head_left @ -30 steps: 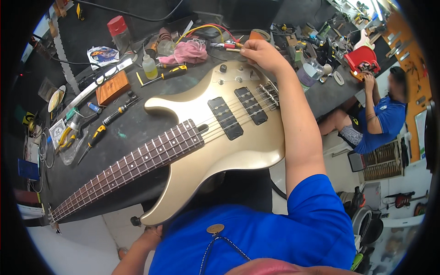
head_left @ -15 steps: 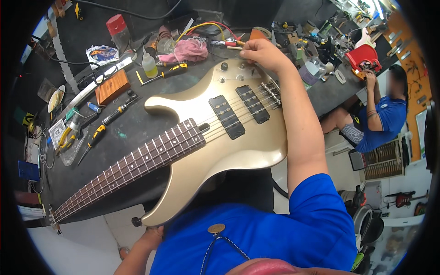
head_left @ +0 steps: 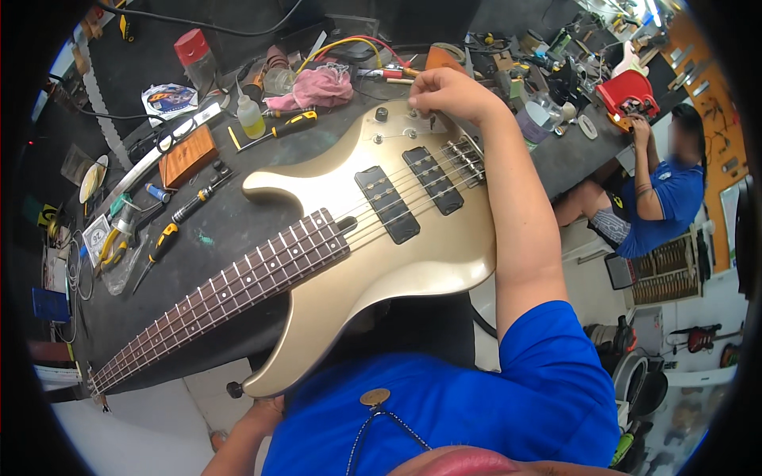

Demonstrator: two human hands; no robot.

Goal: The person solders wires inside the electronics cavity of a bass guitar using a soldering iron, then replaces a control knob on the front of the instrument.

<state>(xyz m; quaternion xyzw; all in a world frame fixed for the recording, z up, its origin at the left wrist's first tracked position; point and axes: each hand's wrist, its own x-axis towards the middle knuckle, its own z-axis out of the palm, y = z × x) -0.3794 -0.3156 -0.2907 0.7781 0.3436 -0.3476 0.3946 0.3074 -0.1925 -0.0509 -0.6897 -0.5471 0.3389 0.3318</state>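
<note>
A gold bass guitar (head_left: 397, 270) lies face up over the bench's front edge, its body against my torso and its neck (head_left: 230, 289) pointing lower left. My right hand (head_left: 448, 94) is at the far edge of the body, beside the control knobs (head_left: 382, 115). Its fingers are curled together in a pinch, but what they grip, if anything, is hidden. Two black pickups (head_left: 386, 205) sit under the strings, and the bridge (head_left: 467, 163) is next to my right forearm. My left hand (head_left: 270, 411) is low, by the body's near horn, with its fingers hidden.
On the dark workbench (head_left: 214, 262) lie screwdrivers (head_left: 163, 242), pliers (head_left: 115, 250), a wooden block (head_left: 188, 156), a dropper bottle (head_left: 250, 117) and a pink cloth (head_left: 317, 87). A plastic jar (head_left: 540, 117) stands farther right. Another person (head_left: 663, 194) in blue sits at the right, hands by a red tray (head_left: 627, 91).
The bass and bench have shifted slightly left in view. My right hand stays by the knobs with its fingers curled, and my left hand is still low by the near horn.
</note>
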